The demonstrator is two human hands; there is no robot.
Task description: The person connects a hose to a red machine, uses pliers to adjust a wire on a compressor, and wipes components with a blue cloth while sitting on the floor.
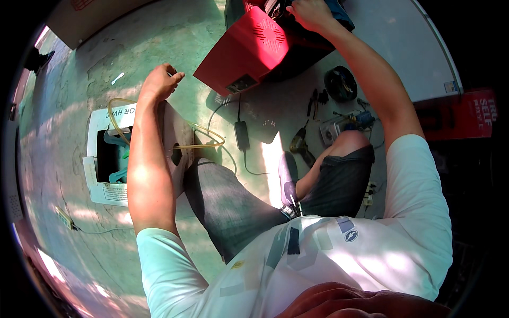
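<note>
My left hand (160,84) hangs above the floor to the left of a red case (241,58). Its fingers are curled, and I cannot make out whether something small sits between them. At the top edge, my right hand (312,15) reaches over the top of the case, where wires and dark parts show. Its fingers are bent together there, and what they hold is hidden. The case stands tilted in view, with a round pattern of vent slots and a dark socket panel on its near side.
Below my left forearm lies a white carton (108,196) with a yellow hose (212,144). A black power adapter (242,136) sits before my legs. Near my right knee are a drill (299,143), pliers (314,103), a black reel (340,84) and a small motor unit (347,124). A power strip (64,218) lies far left.
</note>
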